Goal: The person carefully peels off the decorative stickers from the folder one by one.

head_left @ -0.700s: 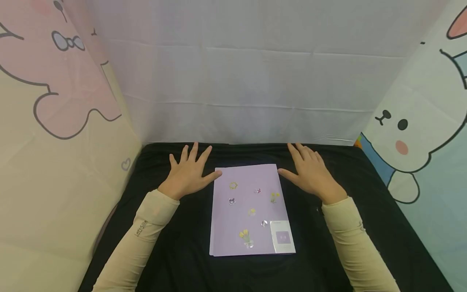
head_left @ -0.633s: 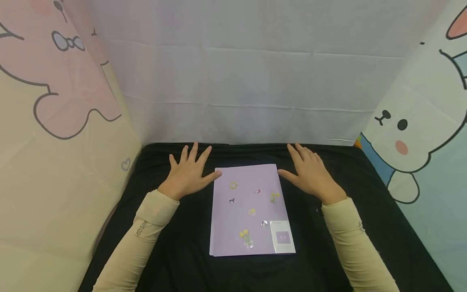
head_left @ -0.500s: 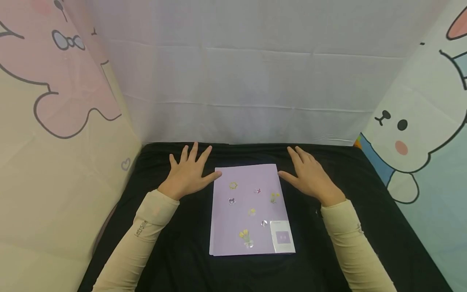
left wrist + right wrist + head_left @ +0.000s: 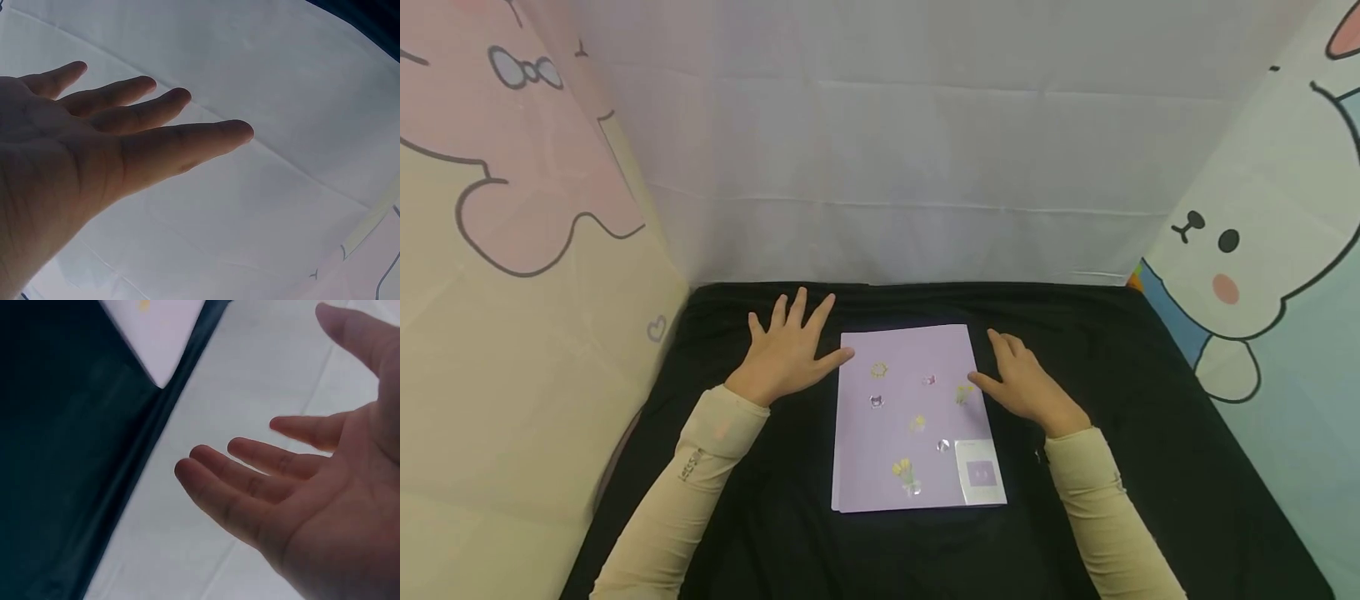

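A light purple folder (image 4: 895,442) with several small stickers lies flat on the black cloth, a white label (image 4: 981,473) at its lower right corner. My left hand (image 4: 786,354) is spread beside the folder's upper left, its thumb overlapping the edge in the head view. Fingers straight and apart, it holds nothing in the left wrist view. To the right, my right hand (image 4: 1030,385) has its thumb over the folder's right edge in the head view. The right wrist view shows that palm bare with fingers loosely extended, and a corner of the folder (image 4: 159,356) beyond.
Black cloth (image 4: 760,533) covers the table. A white curtain (image 4: 910,167) rises behind it. Printed cartoon curtains (image 4: 535,350) close in on the left, and another with a white rabbit (image 4: 1262,275) stands on the right.
My right hand has moved down and slightly left, nearer the folder's right side. The left hand stays nearly where it was. The whole head view has tilted a little downward.
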Demonstrator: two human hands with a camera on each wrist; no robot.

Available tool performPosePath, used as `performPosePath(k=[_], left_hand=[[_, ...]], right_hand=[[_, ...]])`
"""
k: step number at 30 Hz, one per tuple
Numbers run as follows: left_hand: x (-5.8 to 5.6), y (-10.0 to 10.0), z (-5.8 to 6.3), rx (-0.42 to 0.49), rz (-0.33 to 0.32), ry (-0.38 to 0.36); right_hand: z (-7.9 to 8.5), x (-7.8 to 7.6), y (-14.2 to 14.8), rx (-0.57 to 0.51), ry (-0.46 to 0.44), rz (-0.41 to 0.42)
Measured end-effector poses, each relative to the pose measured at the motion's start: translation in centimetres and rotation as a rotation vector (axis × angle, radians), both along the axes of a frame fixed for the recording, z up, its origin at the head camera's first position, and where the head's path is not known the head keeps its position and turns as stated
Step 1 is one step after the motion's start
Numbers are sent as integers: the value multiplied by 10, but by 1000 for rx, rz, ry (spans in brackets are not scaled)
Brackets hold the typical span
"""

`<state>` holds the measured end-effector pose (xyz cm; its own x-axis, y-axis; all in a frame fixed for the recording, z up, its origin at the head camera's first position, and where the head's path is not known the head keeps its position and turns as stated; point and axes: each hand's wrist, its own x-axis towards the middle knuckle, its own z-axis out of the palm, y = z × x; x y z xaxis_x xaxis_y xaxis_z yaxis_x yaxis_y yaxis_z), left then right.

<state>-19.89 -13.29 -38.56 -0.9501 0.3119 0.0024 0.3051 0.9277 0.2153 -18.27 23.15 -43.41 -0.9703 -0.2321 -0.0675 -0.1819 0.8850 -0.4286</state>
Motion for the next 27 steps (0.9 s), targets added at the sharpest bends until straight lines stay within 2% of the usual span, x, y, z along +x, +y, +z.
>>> performPosePath(k=[8, 14, 27], left_hand=[[3, -2, -10, 7, 8, -16], [2, -1, -9, 9, 3, -6], [-6, 6, -15, 15, -42, 10]], right_hand=[[-33, 9, -4, -31, -89, -56], [-50, 12, -12, -40, -103, -71], [-63, 15, -9, -85, -124, -47]])
